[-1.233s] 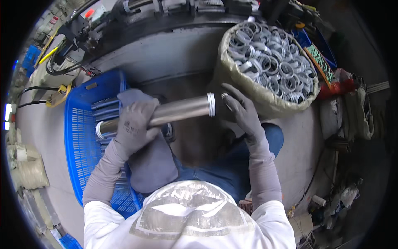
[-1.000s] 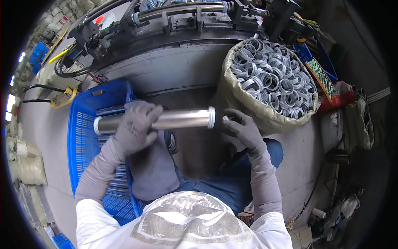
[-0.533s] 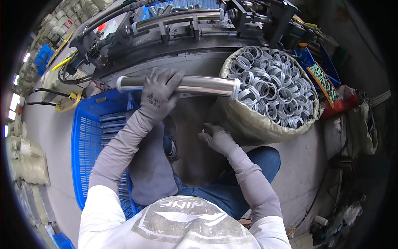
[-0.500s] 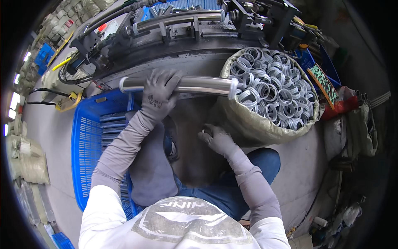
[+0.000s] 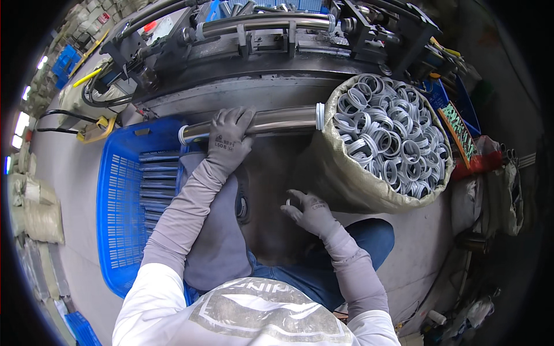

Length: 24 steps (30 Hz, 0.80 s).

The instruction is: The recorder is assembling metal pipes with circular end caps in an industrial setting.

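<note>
My gloved left hand (image 5: 229, 138) is wrapped over a shiny metal tube (image 5: 283, 120) that lies crosswise in front of me. A pale ring (image 5: 183, 135) sits on the tube's left end and another pale ring (image 5: 319, 117) on its right end. Lower down, above my lap, my gloved right hand (image 5: 311, 213) has its fingers curled; a small pale thing (image 5: 288, 202) shows between thumb and forefinger, too small to name. Just right of the tube's right end stands a woven sack (image 5: 352, 179), filled with many loose grey rings (image 5: 398, 138).
At my left stands a blue crate (image 5: 118, 213) with several metal tubes (image 5: 158, 184) in it. Beyond the held tube is a dark machine (image 5: 277, 66), with another ringed tube (image 5: 265, 23) resting in it. An orange-edged tray (image 5: 456, 132) leans behind the sack.
The held tube's right end has swung slightly away from me, and its left end toward me. My right hand has shifted slightly nearer and right. The whole view has moved a little.
</note>
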{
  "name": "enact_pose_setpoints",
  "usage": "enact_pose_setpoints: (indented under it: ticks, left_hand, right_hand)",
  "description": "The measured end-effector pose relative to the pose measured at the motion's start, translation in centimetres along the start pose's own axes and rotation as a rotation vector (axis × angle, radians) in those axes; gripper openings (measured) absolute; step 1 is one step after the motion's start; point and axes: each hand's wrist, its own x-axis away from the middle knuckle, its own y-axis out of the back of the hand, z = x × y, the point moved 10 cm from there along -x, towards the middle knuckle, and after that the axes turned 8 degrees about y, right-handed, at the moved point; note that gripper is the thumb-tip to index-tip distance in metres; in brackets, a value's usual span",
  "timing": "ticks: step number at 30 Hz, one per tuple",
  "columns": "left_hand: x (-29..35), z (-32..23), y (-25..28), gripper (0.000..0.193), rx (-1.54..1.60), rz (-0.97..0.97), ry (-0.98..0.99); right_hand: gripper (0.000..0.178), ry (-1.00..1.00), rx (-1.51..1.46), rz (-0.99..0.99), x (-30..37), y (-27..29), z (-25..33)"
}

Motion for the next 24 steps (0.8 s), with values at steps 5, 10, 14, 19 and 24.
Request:
enact_pose_setpoints:
  ticks: [5,10,14,19,24]
  left_hand:
    - [0.1,0.9,0.2,0.069,0.014,0.003,0.043]
    - [0.2,1.9,0.2,0.067,0.012,-0.013,0.078]
    - [-0.5,1.7,0.5,0.066,-0.031,-0.019,0.083]
    - [-10.6,-3.9,6.3,0.061,-0.068,-0.326,-0.153]
    - [-21.7,-4.5,2.9,0.065,-0.305,-0.262,-0.158]
  right_hand:
    - [0.059,0.055,-0.024,0.001,-0.5,-0.3,0.3]
    - [0.059,0.067,-0.034,0.022,-0.3,-0.7,0.0]
    - [0.059,0.06,0.009,0.033,-0.4,-1.0,-0.4]
    - [0.059,0.013,0.0,0.05,-0.6,0.1,-0.2]
    - [0.06,0.044,-0.036,0.031,-1.6,-1.1,-1.1]
